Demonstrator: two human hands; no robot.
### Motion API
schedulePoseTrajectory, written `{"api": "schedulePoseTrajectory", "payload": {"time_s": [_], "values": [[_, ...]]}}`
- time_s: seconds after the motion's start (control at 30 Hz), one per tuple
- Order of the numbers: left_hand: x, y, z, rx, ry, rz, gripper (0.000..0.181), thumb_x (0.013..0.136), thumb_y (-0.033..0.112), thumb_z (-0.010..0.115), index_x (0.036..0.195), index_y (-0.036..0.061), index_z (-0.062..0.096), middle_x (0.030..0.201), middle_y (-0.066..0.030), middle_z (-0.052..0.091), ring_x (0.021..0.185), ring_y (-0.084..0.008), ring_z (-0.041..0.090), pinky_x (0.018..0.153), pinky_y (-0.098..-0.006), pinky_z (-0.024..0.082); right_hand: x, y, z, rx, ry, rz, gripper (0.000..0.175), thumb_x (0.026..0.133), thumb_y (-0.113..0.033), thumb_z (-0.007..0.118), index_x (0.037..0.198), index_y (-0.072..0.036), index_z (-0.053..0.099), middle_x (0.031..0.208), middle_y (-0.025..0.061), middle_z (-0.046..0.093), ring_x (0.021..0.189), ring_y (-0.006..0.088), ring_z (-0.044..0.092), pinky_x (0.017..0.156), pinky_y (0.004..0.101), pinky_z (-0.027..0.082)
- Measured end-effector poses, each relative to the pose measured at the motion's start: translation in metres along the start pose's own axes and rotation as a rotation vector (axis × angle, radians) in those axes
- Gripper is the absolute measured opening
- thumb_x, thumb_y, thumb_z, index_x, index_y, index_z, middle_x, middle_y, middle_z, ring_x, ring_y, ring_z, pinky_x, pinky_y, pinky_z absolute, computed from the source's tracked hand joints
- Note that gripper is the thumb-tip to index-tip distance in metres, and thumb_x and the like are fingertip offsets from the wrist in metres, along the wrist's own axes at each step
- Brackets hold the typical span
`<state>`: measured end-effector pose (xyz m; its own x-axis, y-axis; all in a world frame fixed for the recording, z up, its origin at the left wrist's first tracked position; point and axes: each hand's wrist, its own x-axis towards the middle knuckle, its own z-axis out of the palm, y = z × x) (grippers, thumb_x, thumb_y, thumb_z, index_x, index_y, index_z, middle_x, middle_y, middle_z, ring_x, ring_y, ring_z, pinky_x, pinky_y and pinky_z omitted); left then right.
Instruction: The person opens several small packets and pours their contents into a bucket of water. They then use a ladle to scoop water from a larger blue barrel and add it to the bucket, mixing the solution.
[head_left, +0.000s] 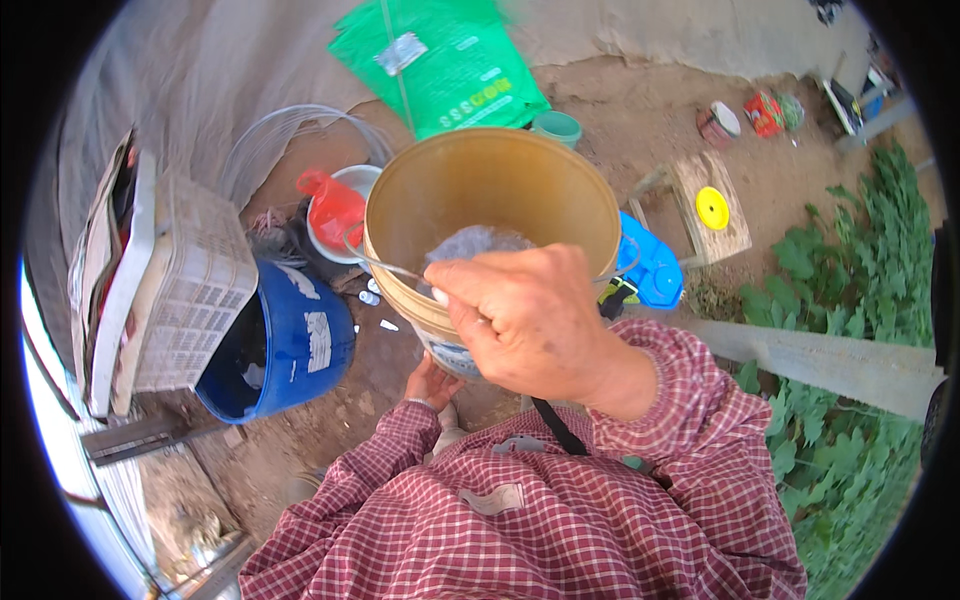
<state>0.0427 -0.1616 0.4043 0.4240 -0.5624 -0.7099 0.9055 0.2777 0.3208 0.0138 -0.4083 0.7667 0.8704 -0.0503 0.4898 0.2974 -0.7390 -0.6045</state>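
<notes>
A large plastic bucket (405, 304), yellowish inside and with a printed outer wall, is tilted before me so that its mouth faces up at me. My right hand (517, 315) is closed on its wire bail handle (394, 266) above the near rim. Against the bucket's lower outer side lies my left hand (431, 384), fingers curled at its base and partly hidden. Greyish contents (480, 241) show at the bottom of the bucket; whether they are liquid or solid I cannot tell. My right hand hides part of them.
Left stand a blue barrel (319, 337) and a white plastic crate (191, 277). A red bag (334, 210) rests in a white basin (364, 180). Beyond are a green sack (450, 67) and a small green pot (559, 127). Right are a wooden stool (694, 176), a blue plastic container (649, 262) and leafy plants (847, 247).
</notes>
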Motion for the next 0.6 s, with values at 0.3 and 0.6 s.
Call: {"api": "schedulePoseTrajectory", "payload": {"time_s": [0.3, 0.6], "values": [[-0.005, -0.012, 0.02, 0.021, 0.547, -0.205, 0.081, 0.088, 0.06, 0.05, 0.14, 0.0011, 0.033, 0.145, -0.0149, 0.037, 0.132, -0.0341, 0.036, 0.109, -0.0545, 0.027, -0.068, 0.106, -0.001, 0.135, 0.155, 0.284, 0.015, 0.078, -0.009, 0.065, 0.091, -0.005, 0.071, 0.07, 0.011, 0.067, 0.058, 0.0288, 0.064, 0.049, 0.0381, 0.046], [0.017, -0.025, 0.047, 0.143, 0.638, -0.295, 0.08, 0.089, 0.062, 0.047, 0.139, 0.0009, 0.035, 0.145, -0.014, 0.037, 0.134, -0.0346, 0.035, 0.108, -0.0557, 0.028, -0.129, 0.172, 0.005, 0.226, 0.307, 0.478, 0.013, 0.077, -0.012, 0.063, 0.089, -0.008, 0.069, 0.069, 0.0128, 0.065, 0.061, 0.0325, 0.063, 0.051, 0.0433, 0.046]]}}
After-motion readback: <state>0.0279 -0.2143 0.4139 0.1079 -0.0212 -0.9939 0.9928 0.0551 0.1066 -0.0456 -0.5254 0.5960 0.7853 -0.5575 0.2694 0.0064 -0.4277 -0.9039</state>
